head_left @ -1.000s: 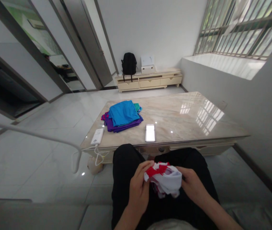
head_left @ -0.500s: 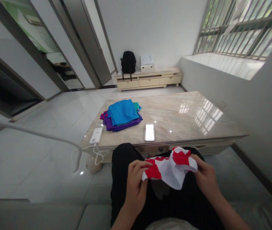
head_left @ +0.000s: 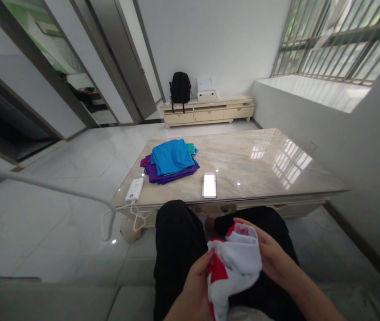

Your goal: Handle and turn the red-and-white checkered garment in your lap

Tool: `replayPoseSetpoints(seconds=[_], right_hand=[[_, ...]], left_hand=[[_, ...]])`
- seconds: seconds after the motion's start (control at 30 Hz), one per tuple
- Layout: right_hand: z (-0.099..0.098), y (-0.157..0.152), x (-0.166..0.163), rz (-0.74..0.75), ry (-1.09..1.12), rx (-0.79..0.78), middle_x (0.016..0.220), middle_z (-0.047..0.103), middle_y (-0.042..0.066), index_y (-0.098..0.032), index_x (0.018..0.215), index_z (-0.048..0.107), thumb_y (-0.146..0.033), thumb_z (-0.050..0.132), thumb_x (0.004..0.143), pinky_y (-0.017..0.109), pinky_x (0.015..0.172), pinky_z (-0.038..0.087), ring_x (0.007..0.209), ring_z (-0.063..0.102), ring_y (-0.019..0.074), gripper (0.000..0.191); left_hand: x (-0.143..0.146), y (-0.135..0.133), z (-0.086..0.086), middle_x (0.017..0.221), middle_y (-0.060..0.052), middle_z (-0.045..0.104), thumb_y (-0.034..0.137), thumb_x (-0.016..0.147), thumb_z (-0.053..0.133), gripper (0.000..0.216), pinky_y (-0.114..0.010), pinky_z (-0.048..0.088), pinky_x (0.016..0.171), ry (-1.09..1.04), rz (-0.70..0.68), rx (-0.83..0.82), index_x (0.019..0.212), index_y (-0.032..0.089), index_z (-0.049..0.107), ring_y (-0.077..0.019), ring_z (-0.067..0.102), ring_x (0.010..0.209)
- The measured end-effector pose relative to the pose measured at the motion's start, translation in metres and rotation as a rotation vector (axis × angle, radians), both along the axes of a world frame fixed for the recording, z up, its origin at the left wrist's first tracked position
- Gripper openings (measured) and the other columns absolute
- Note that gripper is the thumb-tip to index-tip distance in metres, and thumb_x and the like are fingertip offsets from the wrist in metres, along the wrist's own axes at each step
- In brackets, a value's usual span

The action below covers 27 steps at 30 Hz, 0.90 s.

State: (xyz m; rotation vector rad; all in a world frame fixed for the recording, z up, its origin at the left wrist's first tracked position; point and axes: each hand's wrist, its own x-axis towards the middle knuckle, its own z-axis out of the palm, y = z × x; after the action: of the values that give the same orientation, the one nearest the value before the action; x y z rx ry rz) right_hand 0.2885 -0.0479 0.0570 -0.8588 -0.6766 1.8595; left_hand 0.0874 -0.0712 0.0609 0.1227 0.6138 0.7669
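Note:
A white and red cloth [head_left: 235, 265] hangs bunched over my lap, above my black trousers. My left hand [head_left: 196, 283] grips its lower left edge near a red patch. My right hand [head_left: 272, 258] cups the cloth's upper right side from behind. Ahead on the marble table [head_left: 260, 162] lies a stack of folded garments [head_left: 170, 160], blue on top, purple below, with green and pink edges showing.
A white power bank [head_left: 134, 189] with a cable lies at the table's near left corner, beside a blurred white rectangle [head_left: 209, 185]. A white cable [head_left: 43, 189] arcs across the left. A low cabinet [head_left: 208, 111] with a black backpack [head_left: 180, 88] stands at the far wall.
The cloth was spread between both hands half a second ago; now it is gathered again and lowered, hanging from my hands closer to my body.

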Motion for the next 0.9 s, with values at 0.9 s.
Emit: replayPoseSetpoints(seconds=[0.9], right_hand=[[0.020, 0.027, 0.059, 0.155, -0.491, 0.222, 0.116, 0.076, 0.009, -0.020, 0.136, 0.066, -0.038, 0.088, 0.072, 0.034, 0.082, 0.057, 0.097, 0.070, 0.0253, 0.069]], left_hand=[[-0.020, 0.023, -0.021, 0.095, -0.009, 0.082, 0.046, 0.095, 0.064, 0.032, -0.049, 0.051, 0.108, 0.006, 0.248, -0.053, 0.106, 0.020, 0.080, -0.0301, 0.076, 0.104]])
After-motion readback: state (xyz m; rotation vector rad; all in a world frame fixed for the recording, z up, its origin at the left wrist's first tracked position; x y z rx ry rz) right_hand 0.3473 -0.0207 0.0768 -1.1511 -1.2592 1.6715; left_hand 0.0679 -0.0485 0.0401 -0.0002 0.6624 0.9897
